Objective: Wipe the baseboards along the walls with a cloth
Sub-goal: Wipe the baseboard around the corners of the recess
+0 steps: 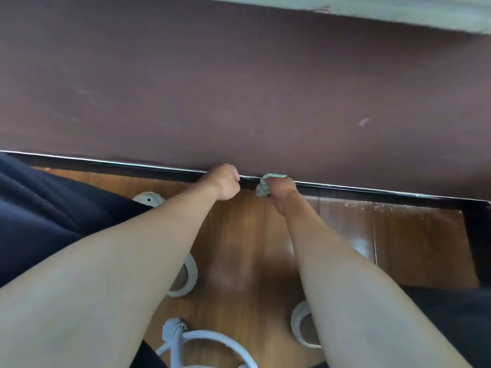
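A dark baseboard [372,193] with a pale top edge runs along the foot of a maroon wall [239,88]. My right hand [281,191] grips a bunched grey-green cloth [263,186] and holds it against the baseboard's top edge. My left hand [224,181] is a closed fist just to the left of the cloth, knuckles against the baseboard, with nothing visible in it. Both forearms reach forward from the bottom of the view.
Wood-look flooring [239,235] lies under my arms. White slippers [186,277] sit on it, another [301,325] lower right. A white cable and plug [175,333] loop at the bottom. Dark fabric [39,208] fills the left. Pale dust specks [377,207] lie near the baseboard on the right.
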Motion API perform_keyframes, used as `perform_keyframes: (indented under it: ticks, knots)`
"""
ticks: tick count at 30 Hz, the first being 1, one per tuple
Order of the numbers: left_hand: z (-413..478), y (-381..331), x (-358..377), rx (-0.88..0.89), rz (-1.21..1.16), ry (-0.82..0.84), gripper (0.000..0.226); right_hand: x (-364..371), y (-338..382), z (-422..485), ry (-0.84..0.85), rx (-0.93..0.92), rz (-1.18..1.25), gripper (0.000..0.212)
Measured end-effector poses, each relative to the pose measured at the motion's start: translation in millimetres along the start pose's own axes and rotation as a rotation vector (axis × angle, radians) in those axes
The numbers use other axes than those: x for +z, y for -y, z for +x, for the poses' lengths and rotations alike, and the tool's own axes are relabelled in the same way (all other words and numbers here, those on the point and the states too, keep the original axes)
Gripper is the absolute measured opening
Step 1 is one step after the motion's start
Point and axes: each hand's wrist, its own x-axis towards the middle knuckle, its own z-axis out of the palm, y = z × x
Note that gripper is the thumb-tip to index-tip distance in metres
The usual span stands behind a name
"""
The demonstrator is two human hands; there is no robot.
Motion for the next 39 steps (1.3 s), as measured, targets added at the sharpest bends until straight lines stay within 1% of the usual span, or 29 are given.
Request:
perform_keyframes:
  ticks: [2,3,4,5,6,8,9,11,14,15,16,17,18,19,20,22,24,26,27,29,33,35,38,39]
  knots:
    - [1,-4,-2,-0.004,-0.014,-0.028,0.026,17,-1,6,0.039,-0.013,-0.047,0.006]
    - [1,-5,-3,-0.012,-0.013,-0.042,0.026,25,1,1,0.074,-0.012,-0.057,0.008]
    - [1,-5,-4,-0.02,-0.004,-0.054,0.025,34,3,0,0.113,0.012,-0.043,0.024]
    - [1,-4,-4,-0.032,0.01,-0.065,0.022,42,5,-1,0.149,0.031,-0.007,0.033]
    - [2,-3,-6,-0.048,0.023,-0.081,0.018,49,10,-8,0.178,0.041,0.029,0.035]
    - [3,0,-8,-0.078,0.038,-0.094,0.016,52,13,-9,0.156,0.04,0.073,0.039]
    - [2,3,-8,-0.093,0.04,-0.091,0.018,51,11,-7,0.114,0.048,0.107,0.039]
    - [3,7,-7,-0.115,0.037,-0.086,0.023,43,3,-3,-0.004,0.069,0.167,0.03]
    - [2,10,-6,-0.133,0.028,-0.06,0.028,25,-4,1,-0.212,0.072,0.297,0.004]
    - [2,12,-5,-0.138,0.025,-0.052,0.028,18,-7,5,-0.304,0.063,0.369,0.005]
    - [2,14,-5,-0.141,0.023,-0.047,0.028,11,-8,10,-0.36,0.057,0.437,0.008]
    - [2,17,-5,-0.141,0.022,-0.046,0.028,6,-7,11,-0.414,0.044,0.485,0.005]
    - [2,19,-4,-0.14,0.023,-0.044,0.028,-1,-8,14,-0.458,0.046,0.511,0.01]
    - [2,22,-4,-0.138,0.024,-0.046,0.028,-5,-9,18,-0.467,0.053,0.509,0.02]
    - [2,24,-4,-0.137,0.023,-0.046,0.027,-6,-9,18,-0.452,0.05,0.502,0.024]
    - [1,27,-2,-0.134,0.019,-0.045,0.026,1,-7,13,-0.338,0.066,0.472,0.021]
    - [2,28,-1,-0.133,0.01,-0.049,0.026,17,-3,5,-0.229,0.112,0.513,0.026]
    - [3,28,-1,-0.131,0.0,-0.054,0.026,31,0,0,-0.148,0.145,0.469,0.04]
    - [4,28,-1,-0.13,-0.004,-0.055,0.026,35,0,1,-0.116,0.162,0.454,0.044]
    - [6,28,0,-0.125,-0.006,-0.06,0.025,41,0,1,-0.047,0.168,0.43,0.046]
    - [7,25,1,-0.122,0.003,-0.057,0.026,52,0,-1,0.018,0.166,0.343,0.053]
    - [8,24,2,-0.122,0.015,-0.054,0.027,56,0,-1,-0.021,0.172,0.362,0.048]
    - [9,23,5,-0.121,0.01,-0.05,0.028,42,-4,5,-0.243,0.123,0.456,0.027]
    - [9,24,6,-0.12,0.01,-0.049,0.027,31,-7,9,-0.319,0.097,0.48,0.03]
